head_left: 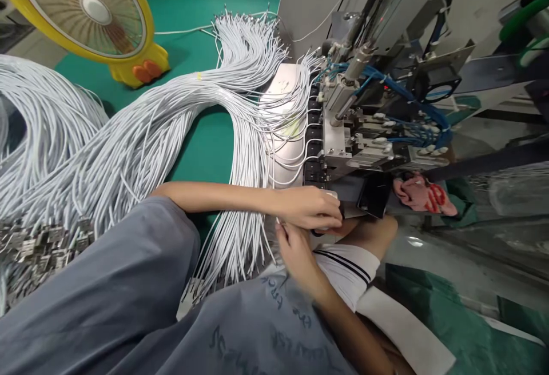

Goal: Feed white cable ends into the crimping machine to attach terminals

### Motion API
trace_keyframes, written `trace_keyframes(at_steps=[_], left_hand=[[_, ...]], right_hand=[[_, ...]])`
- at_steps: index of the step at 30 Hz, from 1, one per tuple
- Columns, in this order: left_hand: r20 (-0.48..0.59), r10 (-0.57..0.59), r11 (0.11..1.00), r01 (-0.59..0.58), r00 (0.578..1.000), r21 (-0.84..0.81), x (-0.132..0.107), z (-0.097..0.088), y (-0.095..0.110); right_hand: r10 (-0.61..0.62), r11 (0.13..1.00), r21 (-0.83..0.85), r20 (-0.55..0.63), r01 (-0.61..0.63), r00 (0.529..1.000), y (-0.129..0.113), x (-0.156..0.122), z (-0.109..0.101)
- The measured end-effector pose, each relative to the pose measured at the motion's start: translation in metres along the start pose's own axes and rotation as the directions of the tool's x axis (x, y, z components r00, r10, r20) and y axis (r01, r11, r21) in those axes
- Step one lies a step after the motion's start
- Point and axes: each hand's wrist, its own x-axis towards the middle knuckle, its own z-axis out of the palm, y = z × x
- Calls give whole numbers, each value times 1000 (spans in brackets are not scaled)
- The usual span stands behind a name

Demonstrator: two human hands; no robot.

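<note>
My left hand (311, 208) reaches across from the left, at the near end of a row of black cable slots (314, 132) on a machine. Its fingers are curled and pressed together; what they grip is hidden. Just below it my right hand (295, 249) is closed, thumb and forefinger pinching what looks like the end of a white cable (278, 222). A large bundle of white cables (249, 152) passes under my left forearm. Several single cables curve from the bundle into the black slots.
The machine (343, 106) with cylinders and blue air tubes rises at the right. A yellow duck-shaped fan (141, 69) stands on the green table mat (184, 6). More white cables (47, 118) with metal connectors (47, 243) lie at left. A pink cloth (422, 193) lies beyond my knee.
</note>
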Motion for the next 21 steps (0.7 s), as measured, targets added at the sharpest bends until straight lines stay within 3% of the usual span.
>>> trace_keyframes(at_steps=[3,6,8,12,16,18,21], left_hand=[[59,15,985,-5,998,-174,1,2,-4],[24,-47,952,52,999,-301,1,1,-11],[-30,-92,930,75,995,-360,1,1,-14],[-206,-176,924,89,963,-371,1,5,-13],[-303,-225,936,119,926,-331,1,8,-10],[-317,-243,939,140,917,-314,1,8,-9],[-300,-271,931,171,915,-322,0,8,-10]], right_hand=[[60,998,30,-52,-58,997,9,1,-45],[167,951,289,-163,-115,972,19,6,-81],[241,864,495,-244,-94,939,23,9,-93],[305,621,784,-225,-14,925,22,12,-89],[280,439,891,-259,117,924,17,16,-78],[280,443,889,-263,119,923,18,18,-75],[291,548,830,-303,101,907,22,21,-72]])
